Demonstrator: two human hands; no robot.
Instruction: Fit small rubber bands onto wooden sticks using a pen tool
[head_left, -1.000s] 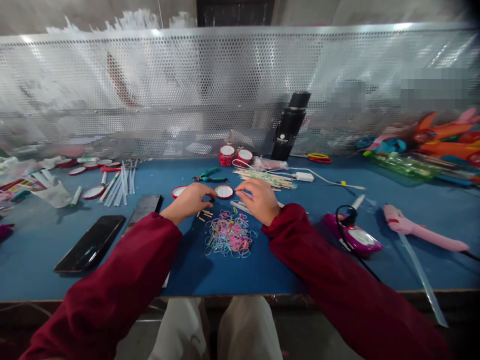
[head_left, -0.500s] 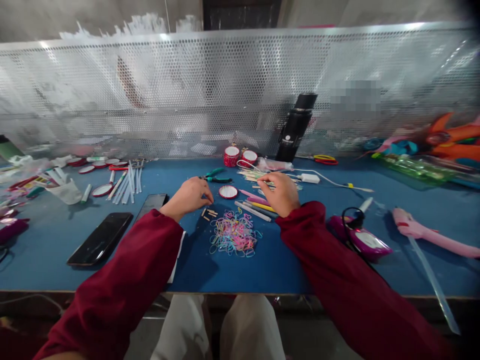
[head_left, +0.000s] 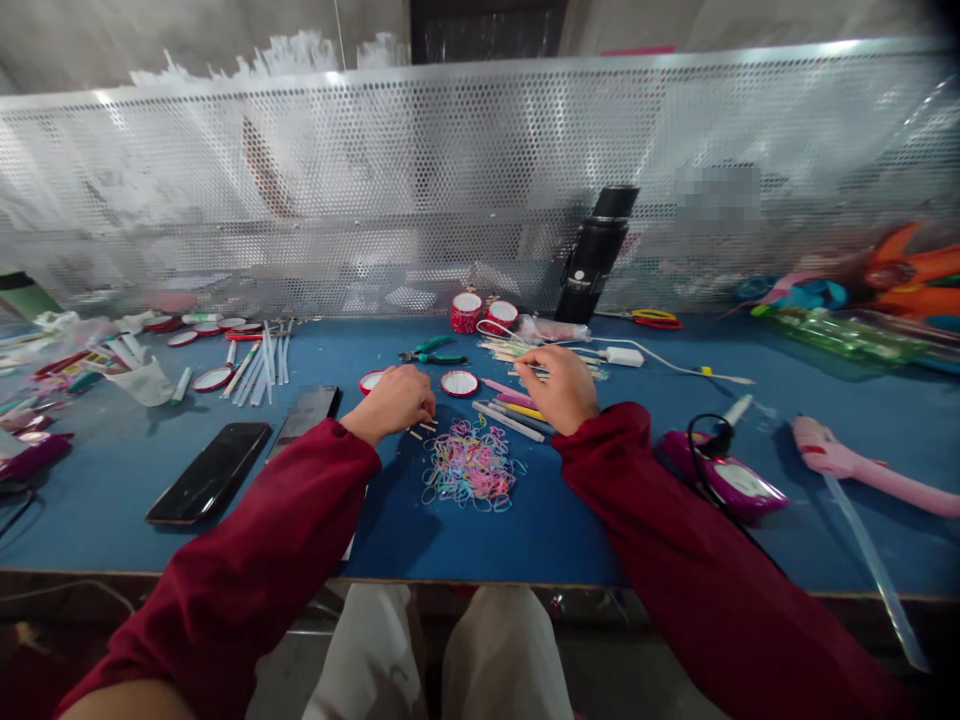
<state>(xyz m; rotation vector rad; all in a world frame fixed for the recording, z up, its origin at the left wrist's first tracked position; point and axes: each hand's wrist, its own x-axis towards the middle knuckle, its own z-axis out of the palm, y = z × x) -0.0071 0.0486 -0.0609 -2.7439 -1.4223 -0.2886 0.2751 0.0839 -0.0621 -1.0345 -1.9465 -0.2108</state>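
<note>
My left hand is lowered over a few short wooden stick pieces, its fingers curled together and partly covering them. Whatever its fingertips grip is too small to make out. To the right, my right hand has thumb and fingers pinched above a pile of thin pale sticks; I cannot make out what is in the pinch. Between and below the hands lies a heap of colourful small rubber bands. Several pens lie beside my right hand. A round red-rimmed white disc sits between the hands.
Green-handled pliers, two red drum-like pieces and a black bottle stand or lie behind. Two phones are at left with glue sticks. A purple device and pink glue gun lie at right.
My left hand has moved slightly right and down onto the short stick pieces, uncovering the pliers and a second red-rimmed disc. My right hand stays nearly in place.
</note>
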